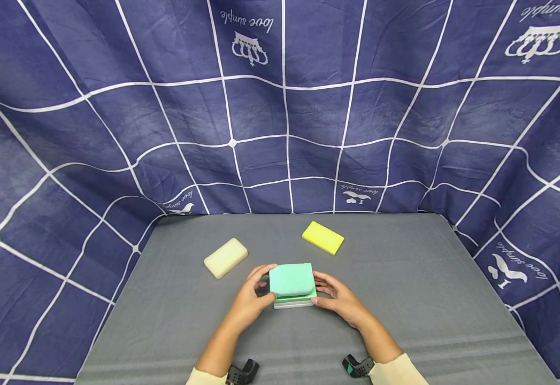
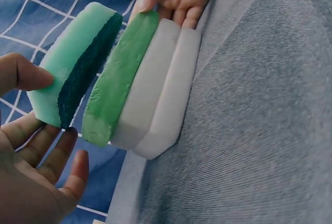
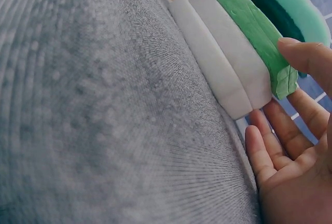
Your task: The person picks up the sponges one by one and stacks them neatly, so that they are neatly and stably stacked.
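Observation:
My left hand [image 1: 252, 299] pinches a teal sponge [image 2: 78, 53] with a dark green scouring side, thumb on one edge and fingertips on the opposite one. It is tilted just above a stack, with a gap showing in the left wrist view. Topmost in that stack is a bright green slab [image 2: 122, 79], its surface creased. Below it lie two white sponge-like blocks [image 2: 148, 86], the lower one on the grey cloth. At the right end my right hand [image 1: 339, 302] holds the green slab between thumb and fingers, its lower fingers beside the white blocks.
A cream sponge [image 1: 225, 258] lies on the grey table cloth [image 1: 405, 278] to the left, beyond my left hand. Farther back, a yellow sponge [image 1: 323, 238] lies slightly right of the stack. A blue curtain [image 1: 318, 112] with white lines surrounds the table's back and sides.

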Demonstrator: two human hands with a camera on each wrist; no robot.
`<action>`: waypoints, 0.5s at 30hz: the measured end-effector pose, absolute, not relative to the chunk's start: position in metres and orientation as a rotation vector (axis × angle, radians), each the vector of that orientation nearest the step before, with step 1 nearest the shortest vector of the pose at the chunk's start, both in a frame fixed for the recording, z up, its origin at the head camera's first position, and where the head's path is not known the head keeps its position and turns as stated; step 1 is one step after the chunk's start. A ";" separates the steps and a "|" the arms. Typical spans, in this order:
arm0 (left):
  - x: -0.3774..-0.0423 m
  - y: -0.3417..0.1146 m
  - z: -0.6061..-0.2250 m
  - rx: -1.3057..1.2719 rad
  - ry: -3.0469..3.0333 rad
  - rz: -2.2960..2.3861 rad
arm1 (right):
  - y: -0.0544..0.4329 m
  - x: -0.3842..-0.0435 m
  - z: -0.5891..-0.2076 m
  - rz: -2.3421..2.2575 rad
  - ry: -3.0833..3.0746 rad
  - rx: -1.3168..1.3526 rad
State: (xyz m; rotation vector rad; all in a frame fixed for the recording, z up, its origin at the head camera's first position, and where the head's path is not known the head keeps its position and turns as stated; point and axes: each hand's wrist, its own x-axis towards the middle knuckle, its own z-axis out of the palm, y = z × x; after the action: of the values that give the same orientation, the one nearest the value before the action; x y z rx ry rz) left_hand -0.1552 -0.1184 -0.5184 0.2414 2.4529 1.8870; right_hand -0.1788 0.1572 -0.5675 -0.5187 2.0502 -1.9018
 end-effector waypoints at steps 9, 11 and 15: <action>-0.154 -0.115 -0.526 0.293 2.456 1.888 | 0.157 -0.178 -0.567 -1.885 2.062 -0.524; -0.153 -0.115 -0.527 0.288 2.451 1.886 | 0.157 -0.178 -0.567 -1.885 2.066 -0.529; -0.153 -0.115 -0.528 0.291 2.442 1.884 | 0.157 -0.178 -0.567 -1.888 2.074 -0.535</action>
State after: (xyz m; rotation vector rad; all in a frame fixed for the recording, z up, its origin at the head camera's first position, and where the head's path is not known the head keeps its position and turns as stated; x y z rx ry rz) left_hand -0.1529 -0.1146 -0.5282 0.2914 2.4418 1.8840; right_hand -0.1782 0.1568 -0.5665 -0.5353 2.0737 -1.8879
